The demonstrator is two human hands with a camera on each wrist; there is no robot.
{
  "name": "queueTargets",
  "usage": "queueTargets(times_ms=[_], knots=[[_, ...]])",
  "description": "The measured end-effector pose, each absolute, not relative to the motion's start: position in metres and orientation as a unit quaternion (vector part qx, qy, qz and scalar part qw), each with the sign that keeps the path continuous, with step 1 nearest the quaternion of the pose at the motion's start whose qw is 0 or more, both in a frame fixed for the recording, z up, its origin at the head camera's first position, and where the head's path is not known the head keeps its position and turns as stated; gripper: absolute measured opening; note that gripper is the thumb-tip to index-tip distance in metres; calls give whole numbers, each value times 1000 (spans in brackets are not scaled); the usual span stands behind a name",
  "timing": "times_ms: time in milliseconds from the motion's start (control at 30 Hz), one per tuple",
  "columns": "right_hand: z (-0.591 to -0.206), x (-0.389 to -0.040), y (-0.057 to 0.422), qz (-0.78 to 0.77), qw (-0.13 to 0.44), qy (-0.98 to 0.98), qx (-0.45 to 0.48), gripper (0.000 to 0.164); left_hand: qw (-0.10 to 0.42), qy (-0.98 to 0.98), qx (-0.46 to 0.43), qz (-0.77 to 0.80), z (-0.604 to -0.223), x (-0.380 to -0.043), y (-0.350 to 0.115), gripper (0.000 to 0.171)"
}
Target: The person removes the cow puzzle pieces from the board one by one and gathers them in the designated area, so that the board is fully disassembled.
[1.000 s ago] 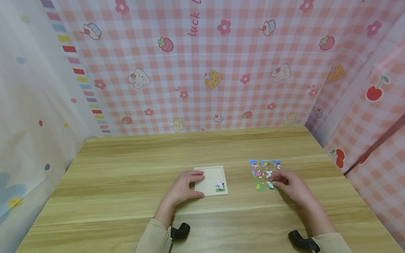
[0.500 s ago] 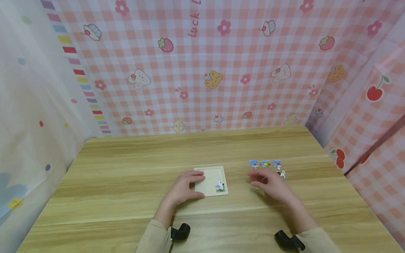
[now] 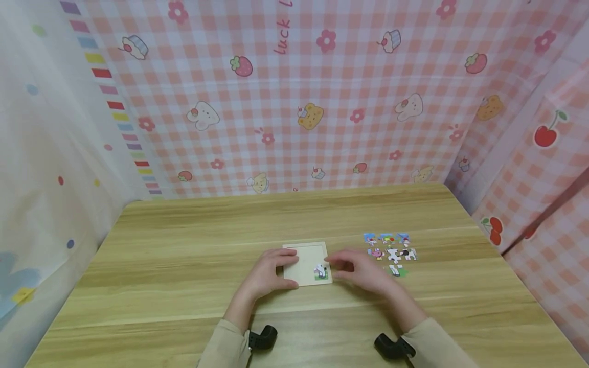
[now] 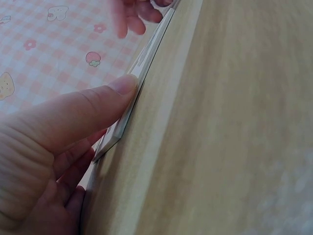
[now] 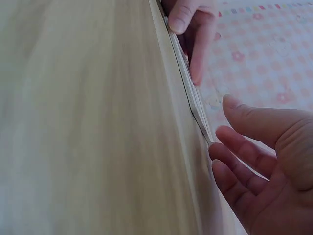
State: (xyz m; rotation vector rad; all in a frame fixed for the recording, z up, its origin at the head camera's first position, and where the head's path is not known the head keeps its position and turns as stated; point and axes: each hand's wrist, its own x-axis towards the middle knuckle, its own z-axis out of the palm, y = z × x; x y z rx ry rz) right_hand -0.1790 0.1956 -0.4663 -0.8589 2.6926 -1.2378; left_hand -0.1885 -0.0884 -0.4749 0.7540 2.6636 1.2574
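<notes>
A square wooden puzzle tray lies flat on the table, with one printed piece in its lower right corner. My left hand holds the tray's left side, thumb on the near edge and fingers farther back. In the left wrist view, the thumb presses the tray's rim. At the tray's right edge is my right hand. Its thumb and fingers are loosely bent and apart, and no piece shows between them in the right wrist view, where a fingertip meets the tray's corner.
Right of the tray lie several loose jigsaw pieces in rows, among them a blue-topped piece, a white piece and a green-edged one. A checked cloth hangs behind the table.
My right hand has moved left from the loose pieces to the tray's right edge. A black-and-white piece now lies at the middle row's right end. The left hand has stayed in place.
</notes>
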Motion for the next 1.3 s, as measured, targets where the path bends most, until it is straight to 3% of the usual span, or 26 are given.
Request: queueTargets(times_ms=[1300], knots=[[-461,-190,160,-317,66,908,-266,18,44,876,259,405,-476,-188,-89,58]])
